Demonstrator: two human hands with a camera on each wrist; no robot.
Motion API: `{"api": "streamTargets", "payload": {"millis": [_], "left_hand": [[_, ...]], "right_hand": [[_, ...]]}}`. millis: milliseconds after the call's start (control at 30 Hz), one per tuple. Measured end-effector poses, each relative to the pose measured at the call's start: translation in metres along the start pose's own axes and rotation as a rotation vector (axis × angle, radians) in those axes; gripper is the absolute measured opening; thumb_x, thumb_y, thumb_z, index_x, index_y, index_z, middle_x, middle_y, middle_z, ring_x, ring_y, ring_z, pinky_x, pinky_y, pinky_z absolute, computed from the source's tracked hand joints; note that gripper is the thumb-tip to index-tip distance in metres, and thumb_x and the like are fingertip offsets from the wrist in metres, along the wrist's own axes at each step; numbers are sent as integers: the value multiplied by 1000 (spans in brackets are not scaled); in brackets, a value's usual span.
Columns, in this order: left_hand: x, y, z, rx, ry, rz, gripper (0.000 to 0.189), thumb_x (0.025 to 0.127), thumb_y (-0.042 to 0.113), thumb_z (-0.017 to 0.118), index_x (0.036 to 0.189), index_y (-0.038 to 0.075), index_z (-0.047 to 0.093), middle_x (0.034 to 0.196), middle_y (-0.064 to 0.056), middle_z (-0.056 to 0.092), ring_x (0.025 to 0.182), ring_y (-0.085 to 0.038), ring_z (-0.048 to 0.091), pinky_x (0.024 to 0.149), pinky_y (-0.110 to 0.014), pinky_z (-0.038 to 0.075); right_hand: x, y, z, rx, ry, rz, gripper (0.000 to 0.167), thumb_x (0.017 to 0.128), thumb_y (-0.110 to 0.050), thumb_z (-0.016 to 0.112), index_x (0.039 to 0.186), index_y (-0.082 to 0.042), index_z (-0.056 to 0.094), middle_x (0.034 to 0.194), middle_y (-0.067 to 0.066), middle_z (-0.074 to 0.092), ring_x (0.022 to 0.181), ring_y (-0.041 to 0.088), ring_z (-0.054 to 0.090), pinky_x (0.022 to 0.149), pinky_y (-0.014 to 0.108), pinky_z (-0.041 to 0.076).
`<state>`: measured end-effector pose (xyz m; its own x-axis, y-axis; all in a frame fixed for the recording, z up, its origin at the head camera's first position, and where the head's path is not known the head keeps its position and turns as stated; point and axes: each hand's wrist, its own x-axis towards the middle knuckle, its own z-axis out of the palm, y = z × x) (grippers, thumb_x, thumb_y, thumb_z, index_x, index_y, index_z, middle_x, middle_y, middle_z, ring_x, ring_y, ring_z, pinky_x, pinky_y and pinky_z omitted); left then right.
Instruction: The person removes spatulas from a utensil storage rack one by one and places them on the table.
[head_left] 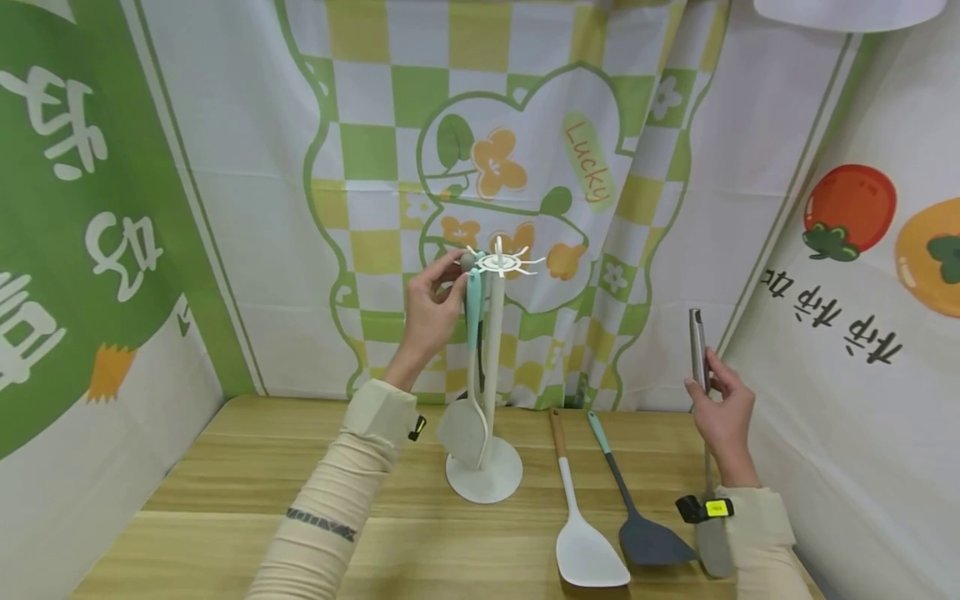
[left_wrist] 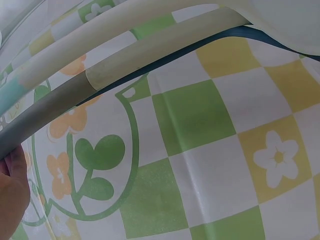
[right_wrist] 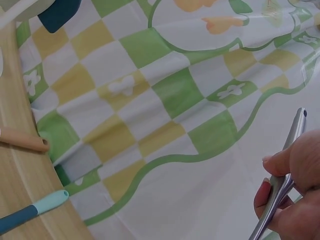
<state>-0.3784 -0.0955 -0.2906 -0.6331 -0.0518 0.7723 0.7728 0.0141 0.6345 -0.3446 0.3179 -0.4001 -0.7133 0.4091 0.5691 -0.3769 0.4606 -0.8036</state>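
In the head view a white utensil stand [head_left: 493, 350] rises from a round base, with a ring of hooks on top. Beside those hooks, my left hand [head_left: 433, 312] pinches the upper end of a grey-handled utensil [left_wrist: 50, 112]; its head is hard to make out. A mint-handled spatula [head_left: 474, 312] with a pale blade hangs on the stand just by the fingers. Over at the right, my right hand [head_left: 723, 408] grips a metal-handled turner [head_left: 697, 342] by its handle, between thumb and fingers. The turner stands nearly upright, blade downward, partly hidden by the wrist.
On the wooden table [head_left: 360, 533] lie a white spatula [head_left: 588, 550] with a brown handle and a dark grey turner [head_left: 651, 537] with a mint handle, both right of the stand. A checkered curtain [head_left: 367, 150] hangs close behind, with printed cloth at both sides.
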Motion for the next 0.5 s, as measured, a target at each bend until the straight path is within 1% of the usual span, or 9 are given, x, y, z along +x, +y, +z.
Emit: {"api": "streamTargets", "payload": {"millis": [133,333,500], "left_hand": [[0,1,-1,2,2,-4,36,99,-6,60,135,-7,60,118,-27,66,103,-21,66,87,-18,58],[0,2,-1,-2,7,-15,36,99,-5,60,134,-7,61,118,-27,66,103,-21,66,90,-20,58],[1,1,0,-1,-1,-27,35,99,-5,60,134,-7,60,118,-27,66,105,-25,66,91,-21,57]], "right_hand": [[0,1,1,-19,-12,14,57,91,11,66,144,-4,54,144,23,55,91,0,56,76,3,45],[0,4,3,-26,-44,37,58,92,7,67,147,-10,54,143,20,58,92,0,55,70,3,45],[-1,6,5,-48,-46,53,57,92,4,67,146,-10,55,139,21,61,90,0,53,67,4,45]]}}
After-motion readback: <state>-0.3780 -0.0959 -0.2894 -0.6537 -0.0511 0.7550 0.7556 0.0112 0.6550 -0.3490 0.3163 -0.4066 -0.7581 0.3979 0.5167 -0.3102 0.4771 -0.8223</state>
